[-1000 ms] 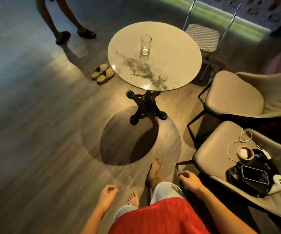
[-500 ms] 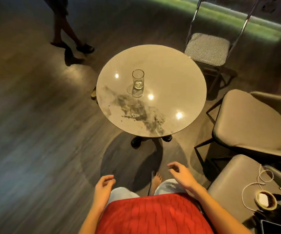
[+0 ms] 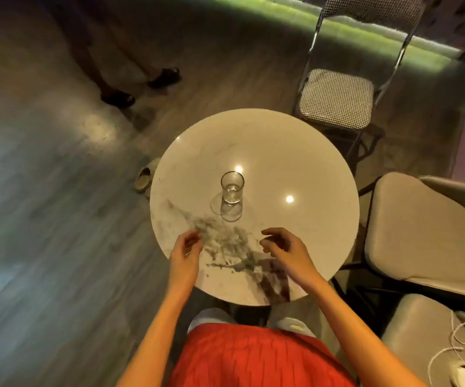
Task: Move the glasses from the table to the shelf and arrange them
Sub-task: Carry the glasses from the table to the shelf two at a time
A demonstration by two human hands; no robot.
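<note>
A clear drinking glass (image 3: pixel 232 187) stands upright near the middle of a round white marble table (image 3: pixel 317 233). Both of my hands hover over the table's near part, short of the glass. My left hand (image 3: pixel 187 252) is at the near left with its fingers loosely curled and nothing in it. My right hand (image 3: pixel 283 248) is at the near right, fingers apart and empty. No shelf is in view.
A houndstooth folding chair (image 3: pixel 337 97) stands beyond the table. Two beige padded chairs (image 3: pixel 421 230) stand at the right, the nearer one (image 3: pixel 421 331) carrying a white cable (image 3: pixel 460 339). Another person's legs (image 3: pixel 119 88) are at the far left. Slippers (image 3: pixel 143 178) lie left of the table.
I have come up to the table, which now sits directly below me. Both hands have risen from beside my legs to over the table's near edge.
</note>
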